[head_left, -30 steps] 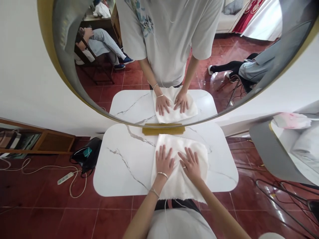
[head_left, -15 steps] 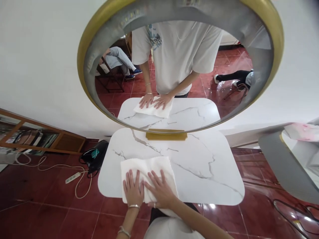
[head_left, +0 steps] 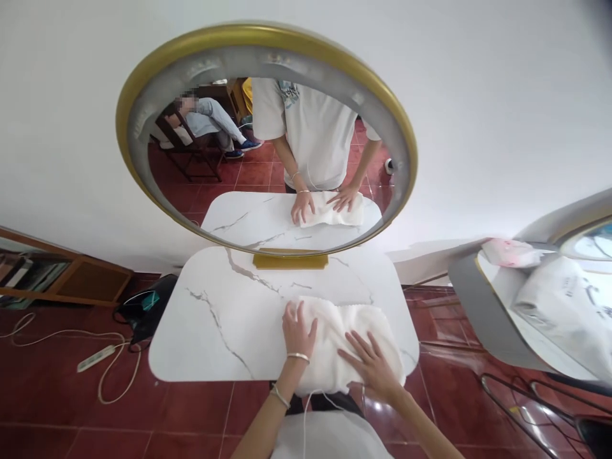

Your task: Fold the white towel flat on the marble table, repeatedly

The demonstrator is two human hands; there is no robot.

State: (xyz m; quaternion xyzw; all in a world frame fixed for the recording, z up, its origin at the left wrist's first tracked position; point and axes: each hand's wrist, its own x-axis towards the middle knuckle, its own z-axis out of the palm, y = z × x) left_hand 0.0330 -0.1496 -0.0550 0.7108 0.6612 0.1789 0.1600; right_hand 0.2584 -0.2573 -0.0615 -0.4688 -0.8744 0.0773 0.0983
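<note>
A white cloth [head_left: 337,347] lies spread and a little wrinkled on the right half of a white marbled tabletop [head_left: 191,331], its near edge hanging over the table's front edge. My left hand [head_left: 299,335] rests on the cloth's left side, fingers slightly bent and apart. On its right part, my right hand [head_left: 370,366] presses flat with the fingers spread. Bracelets circle my left wrist. Behind the table stands a round gold-framed mirror [head_left: 282,159] on a gold base [head_left: 291,261], reflecting both hands and the cloth.
A second table [head_left: 482,306] at right bears plastic bags [head_left: 568,306]. On the red tiled floor at left are a black bag [head_left: 148,306], a power strip [head_left: 95,358] with its cord, and a wooden shelf [head_left: 93,280]. A seated person shows in the mirror.
Both hands and the cloth have moved from the tabletop's left part to its right part. My left fingers are more bent now. The view has turned to the right.
</note>
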